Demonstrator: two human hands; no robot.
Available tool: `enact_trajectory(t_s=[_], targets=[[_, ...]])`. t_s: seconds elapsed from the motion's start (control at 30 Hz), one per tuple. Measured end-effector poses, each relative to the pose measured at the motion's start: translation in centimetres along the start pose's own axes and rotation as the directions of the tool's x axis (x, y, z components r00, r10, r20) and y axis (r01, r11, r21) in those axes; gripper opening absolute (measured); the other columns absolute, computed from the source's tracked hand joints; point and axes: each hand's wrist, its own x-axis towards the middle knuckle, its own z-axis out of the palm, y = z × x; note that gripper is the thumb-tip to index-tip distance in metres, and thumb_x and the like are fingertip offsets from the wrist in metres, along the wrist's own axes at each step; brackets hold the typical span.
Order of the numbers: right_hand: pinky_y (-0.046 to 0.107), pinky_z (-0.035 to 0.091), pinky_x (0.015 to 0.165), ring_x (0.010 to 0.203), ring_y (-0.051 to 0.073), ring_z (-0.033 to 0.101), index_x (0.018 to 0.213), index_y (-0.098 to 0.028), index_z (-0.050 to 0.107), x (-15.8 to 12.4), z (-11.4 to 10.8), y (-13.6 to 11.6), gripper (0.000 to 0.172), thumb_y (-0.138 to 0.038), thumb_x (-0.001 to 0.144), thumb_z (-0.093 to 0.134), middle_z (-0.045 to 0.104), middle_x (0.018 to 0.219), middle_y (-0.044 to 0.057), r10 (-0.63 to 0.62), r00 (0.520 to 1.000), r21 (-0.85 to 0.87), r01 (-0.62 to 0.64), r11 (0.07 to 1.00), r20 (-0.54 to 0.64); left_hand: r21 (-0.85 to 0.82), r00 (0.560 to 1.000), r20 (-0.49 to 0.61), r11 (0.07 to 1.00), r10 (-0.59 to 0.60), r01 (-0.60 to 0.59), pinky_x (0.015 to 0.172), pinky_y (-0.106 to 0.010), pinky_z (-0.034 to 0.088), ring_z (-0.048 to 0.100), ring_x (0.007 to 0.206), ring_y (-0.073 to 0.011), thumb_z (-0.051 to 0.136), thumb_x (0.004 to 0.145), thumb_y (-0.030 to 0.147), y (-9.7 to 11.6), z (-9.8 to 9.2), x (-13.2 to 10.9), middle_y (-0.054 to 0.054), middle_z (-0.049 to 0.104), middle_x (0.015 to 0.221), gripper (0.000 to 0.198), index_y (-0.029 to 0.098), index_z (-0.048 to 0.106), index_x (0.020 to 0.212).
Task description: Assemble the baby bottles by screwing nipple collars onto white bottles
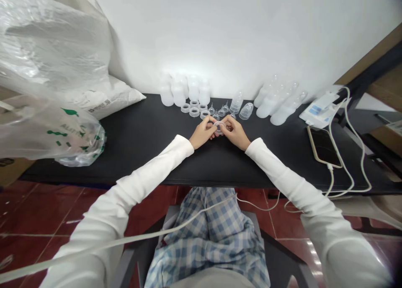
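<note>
A white wall (235, 36) (bright) backs the black table (141, 128).

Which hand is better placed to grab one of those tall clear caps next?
Probably the right hand: it is nearer the tall clear caps. The left hand is farther off, on the other side of the ring both hands hold.

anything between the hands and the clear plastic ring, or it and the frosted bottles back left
Nothing visible separates the left hand or right hand from the clear round plastic ring: both grip it. Between it and the frosted white plastic bottles, loose translucent plastic rings lie on the black tabletop.
</note>
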Motion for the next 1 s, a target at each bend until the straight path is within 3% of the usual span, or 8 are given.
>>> enact_trajectory(t_s=[0.2, 0.47, 0.7, 1.0], targets=[[0.025, 0.044, 0.057, 0.058, 0.010, 0.054, 0.088, -0.023, 0.050, -0.05, 0.06, -0.46, 0.047, -0.068, 0.088, 0.060, 0.060, 0.068, -0.004, 0.004, 0.999, 0.037, -0.005, 0.999, 0.033, -0.017, 0.999, 0.024, 0.999, 0.040, -0.040, 0.051, -0.018, 0.044, 0.058, 0.050, -0.0068, 0.062, 0.094, 0.036, -0.07, -0.12, 0.03, 0.006, 0.063, 0.061, 0.023, 0.020, 0.046, 0.091], [0.026, 0.038, 0.055, 0.057, 0.011, 0.051, 0.088, -0.023, 0.049, -0.10, -0.05, -0.02, 0.035, -0.057, 0.093, 0.059, 0.054, 0.065, -0.005, -0.050, 0.997, -0.073, 0.054, 0.996, 0.064, 0.133, 0.994, 0.050, 0.986, 0.098, -0.104, 0.054, -0.020, 0.045, 0.061, 0.055, -0.0091, 0.062, 0.092, 0.037, -0.44, -0.44, -0.13, 0.007, 0.060, 0.061, 0.025, 0.021, 0.043, 0.090], [0.026, 0.041, 0.059, 0.060, 0.011, 0.050, 0.092, -0.023, 0.049, 0.03, -0.17, 0.24, 0.030, -0.051, 0.093, 0.060, 0.054, 0.069, -0.004, -0.075, 0.995, -0.101, 0.082, 0.991, 0.070, 0.212, 0.987, 0.060, 0.964, 0.150, -0.160, 0.061, -0.022, 0.047, 0.061, 0.057, -0.0093, 0.060, 0.093, 0.036, -0.36, -0.44, -0.21, 0.008, 0.059, 0.064, 0.021, 0.022, 0.045, 0.093], [0.026, 0.044, 0.061, 0.066, 0.012, 0.054, 0.110, -0.022, 0.055, 0.09, -0.62, 0.13, 0.036, -0.056, 0.096, 0.057, 0.057, 0.079, -0.002, -0.091, 0.992, -0.162, 0.105, 0.981, 0.090, 0.067, 0.992, -0.010, 0.990, 0.127, -0.126, 0.065, -0.024, 0.052, 0.063, 0.063, -0.0098, 0.063, 0.091, 0.027, -0.86, -0.30, 0.12, 0.005, 0.062, 0.073, 0.022, 0.021, 0.043, 0.096]])
